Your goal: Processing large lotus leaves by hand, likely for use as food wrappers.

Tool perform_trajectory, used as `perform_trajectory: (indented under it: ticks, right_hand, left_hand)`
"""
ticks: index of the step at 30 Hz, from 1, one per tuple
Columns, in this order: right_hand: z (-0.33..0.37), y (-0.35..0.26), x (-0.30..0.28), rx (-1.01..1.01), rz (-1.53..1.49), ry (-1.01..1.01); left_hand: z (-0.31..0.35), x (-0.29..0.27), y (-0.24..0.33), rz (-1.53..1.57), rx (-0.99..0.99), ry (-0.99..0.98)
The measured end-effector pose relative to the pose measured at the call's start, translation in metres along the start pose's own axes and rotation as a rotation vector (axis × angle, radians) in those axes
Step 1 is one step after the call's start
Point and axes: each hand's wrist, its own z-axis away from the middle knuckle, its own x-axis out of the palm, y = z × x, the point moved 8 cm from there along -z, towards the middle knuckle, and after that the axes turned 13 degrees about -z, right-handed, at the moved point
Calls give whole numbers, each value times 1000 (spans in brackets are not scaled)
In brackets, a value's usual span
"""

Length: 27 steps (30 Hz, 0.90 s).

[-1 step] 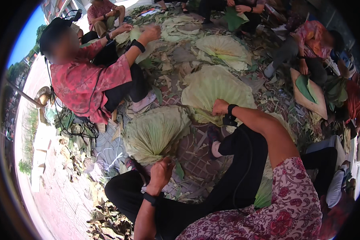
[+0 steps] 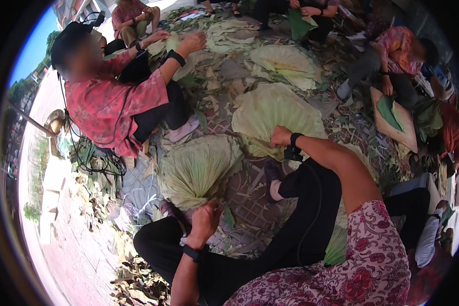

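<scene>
My right hand (image 2: 280,136) is closed at the near, narrow end of a fan-shaped pile of large pale green dried leaves (image 2: 275,109), its fingers pinching the leaf there. My left hand (image 2: 205,220) is closed, with the fingers curled inward, just below the gathered base of a second leaf pile (image 2: 199,168). What the left fingers hold, if anything, is hidden. Both piles lie on the paved ground in front of my knees, their pleated folds spreading outward. A small green leaf scrap (image 2: 229,217) lies right of my left hand.
A co-worker in a red patterned shirt (image 2: 117,109) sits at the left, hands raised with a leaf. Another at the right bends over a board (image 2: 396,122) with a green leaf. More leaf piles (image 2: 286,65) and scraps litter the paving. Black cables (image 2: 94,166) lie at left.
My hands and the two leaf piles stay practically still. At the far right edge, something dark green has come up beside a person there.
</scene>
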Motion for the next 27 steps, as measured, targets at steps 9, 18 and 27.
perform_trajectory:
  ticks: [9, 18, 27]
  right_hand:
    - [-4, 15, 34, -116, 464, -226]
    - [24, -9, 46, -479, 757, -164]
    - [13, -5, 90, -595, 1118, -294]
  left_hand:
    - [1, 5, 0, -24, 27, 11]
    - [2, 6, 2, -41, 54, -6]
    - [3, 8, 2, -74, 69, -39]
